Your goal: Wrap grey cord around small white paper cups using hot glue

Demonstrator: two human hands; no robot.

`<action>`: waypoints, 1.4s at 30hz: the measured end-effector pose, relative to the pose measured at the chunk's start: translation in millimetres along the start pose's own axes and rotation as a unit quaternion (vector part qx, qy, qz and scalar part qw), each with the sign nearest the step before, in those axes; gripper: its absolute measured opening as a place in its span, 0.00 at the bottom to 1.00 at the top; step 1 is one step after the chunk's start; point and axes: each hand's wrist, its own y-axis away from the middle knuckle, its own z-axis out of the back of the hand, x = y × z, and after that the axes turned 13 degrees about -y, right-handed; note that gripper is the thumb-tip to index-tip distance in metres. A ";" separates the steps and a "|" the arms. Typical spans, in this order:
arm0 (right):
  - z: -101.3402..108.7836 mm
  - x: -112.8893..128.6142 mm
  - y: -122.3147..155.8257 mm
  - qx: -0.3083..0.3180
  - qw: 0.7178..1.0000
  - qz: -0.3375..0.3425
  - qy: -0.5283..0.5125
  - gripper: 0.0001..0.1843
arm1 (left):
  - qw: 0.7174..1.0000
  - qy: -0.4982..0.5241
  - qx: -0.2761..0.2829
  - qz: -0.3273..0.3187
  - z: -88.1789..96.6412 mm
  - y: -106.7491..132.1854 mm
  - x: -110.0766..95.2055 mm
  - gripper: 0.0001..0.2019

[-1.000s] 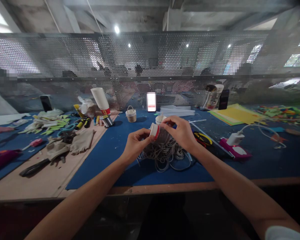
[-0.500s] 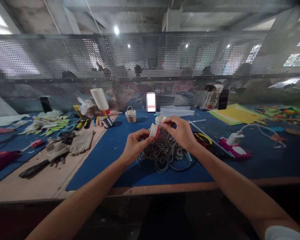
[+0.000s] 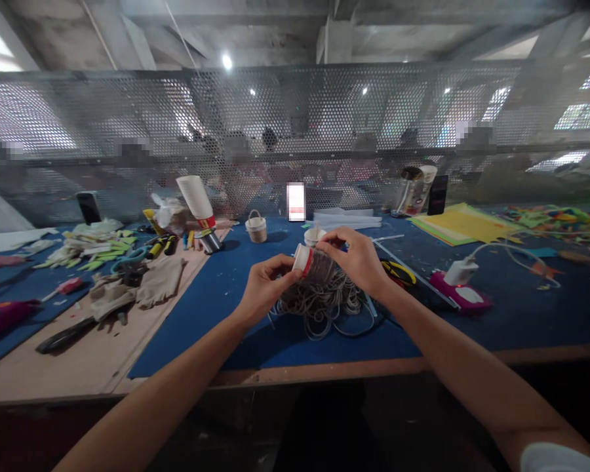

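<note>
A paper cup (image 3: 303,260) with a white rim and a red band lies tilted in my left hand (image 3: 268,286), whose thumb and fingers are closed on its rim end. Grey cord covers the cup's side beyond the red band. At the upper edge of that cord, my right hand (image 3: 356,257) is pinched, its fingertips against the cup; the strand between them is mostly hidden. Just below the cup, a loose pile of grey cord (image 3: 319,308) spreads over the blue mat (image 3: 206,334). Behind my right fingertips stands another white-rimmed cup (image 3: 311,236), partly covered.
A small handled basket (image 3: 256,229) and a leaning stack of paper cups (image 3: 195,196) stand farther back. Gloves (image 3: 161,282) and scissors lie left. To the right are yellow-handled pliers (image 3: 400,272), a purple power strip (image 3: 459,293) and coloured sheets (image 3: 467,223). A perforated screen (image 3: 295,118) closes off the back.
Both hands keep almost the same hold on the cup, which has barely moved. The whole view has shifted very slightly.
</note>
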 end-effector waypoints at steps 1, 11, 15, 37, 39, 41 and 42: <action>0.2 -0.4 0.2 -0.002 1.000 0.004 -0.002 0.04 | 1.000 0.001 0.000 -0.001 -0.1 -0.1 -0.3 0.09; 1.5 -2.1 1.2 -0.007 1.000 0.028 -0.006 0.05 | 1.000 0.005 0.004 -0.004 0.4 0.2 -2.0 0.08; 1.2 -4.3 1.5 -0.005 1.000 0.028 -0.010 0.05 | 1.000 0.003 0.009 -0.004 0.6 0.5 -1.8 0.08; 2.8 -2.7 -0.9 0.027 0.999 -0.026 -0.009 0.04 | 0.999 0.005 0.032 -0.009 1.2 1.6 -6.3 0.08; 2.8 -3.3 -1.1 0.031 0.999 -0.030 -0.007 0.04 | 0.999 0.006 0.032 -0.011 1.1 1.4 -6.2 0.08; 2.9 -4.0 -1.4 0.032 0.999 -0.032 -0.008 0.04 | 0.999 0.006 0.032 -0.011 1.0 1.3 -6.0 0.08; 3.0 -4.4 -1.6 0.032 0.999 -0.033 -0.011 0.04 | 0.999 0.006 0.032 -0.011 0.9 1.4 -5.8 0.08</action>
